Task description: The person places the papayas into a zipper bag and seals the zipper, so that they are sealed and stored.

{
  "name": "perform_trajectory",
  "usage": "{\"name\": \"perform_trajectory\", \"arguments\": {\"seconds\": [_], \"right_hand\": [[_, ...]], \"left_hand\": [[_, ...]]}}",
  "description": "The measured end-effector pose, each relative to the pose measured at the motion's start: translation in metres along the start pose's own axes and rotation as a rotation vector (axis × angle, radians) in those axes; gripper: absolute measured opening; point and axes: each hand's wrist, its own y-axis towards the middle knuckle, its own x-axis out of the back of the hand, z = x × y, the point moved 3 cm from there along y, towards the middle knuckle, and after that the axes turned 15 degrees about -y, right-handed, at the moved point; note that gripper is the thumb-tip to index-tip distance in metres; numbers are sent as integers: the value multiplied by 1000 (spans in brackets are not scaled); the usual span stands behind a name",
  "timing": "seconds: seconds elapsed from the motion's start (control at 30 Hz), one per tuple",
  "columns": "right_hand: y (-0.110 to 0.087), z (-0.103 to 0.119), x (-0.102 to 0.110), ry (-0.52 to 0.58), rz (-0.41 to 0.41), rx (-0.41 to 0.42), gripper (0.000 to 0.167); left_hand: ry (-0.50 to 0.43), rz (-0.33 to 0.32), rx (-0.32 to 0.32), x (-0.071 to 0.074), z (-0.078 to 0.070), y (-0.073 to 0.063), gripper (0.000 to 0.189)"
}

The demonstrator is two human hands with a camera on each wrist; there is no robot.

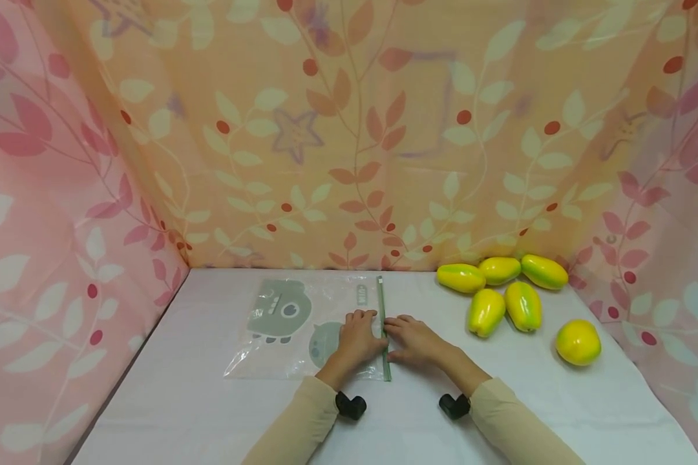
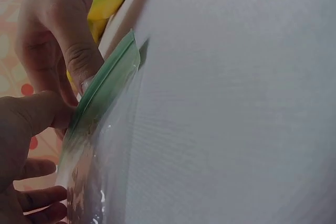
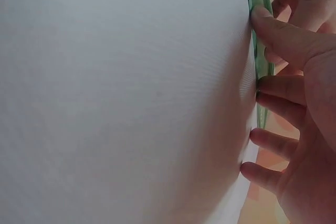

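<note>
A clear zip bag with grey-green cartoon creatures printed on it lies flat on the white table. Its green zip strip runs along the right edge. My left hand rests on the bag beside that strip; in the left wrist view its thumb touches the green edge, with the other fingers spread apart. From the other side, my right hand touches the same strip. In the right wrist view its thumb lies on the strip and the fairly straight fingers meet the edge.
Several yellow-green fruits, papaya-like in shape, are grouped at the back right, one fruit among them. A separate fruit sits nearer the right edge. Patterned curtains enclose the back and sides of the table.
</note>
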Motion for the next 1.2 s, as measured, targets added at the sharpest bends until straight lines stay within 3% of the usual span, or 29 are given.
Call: {"name": "perform_trajectory", "arguments": {"seconds": [0.33,0.53,0.7,0.9,1.07,1.2], "right_hand": [[0,1,1,36,42,-39,66],[1,1,0,33,44,-35,67],[1,1,0,31,44,-34,67],[1,0,0,32,44,-36,67],[1,1,0,39,48,-34,67],[1,1,1,31,46,-37,67]], "left_hand": [[-70,16,-56,4,7,1,53],[-54,49,-148,8,7,-4,36],[14,70,-209,10,5,-5,32],[138,83,-240,10,2,-5,30],[249,53,-252,12,-3,-7,29],[298,-10,-290,15,-7,-8,25]]}}
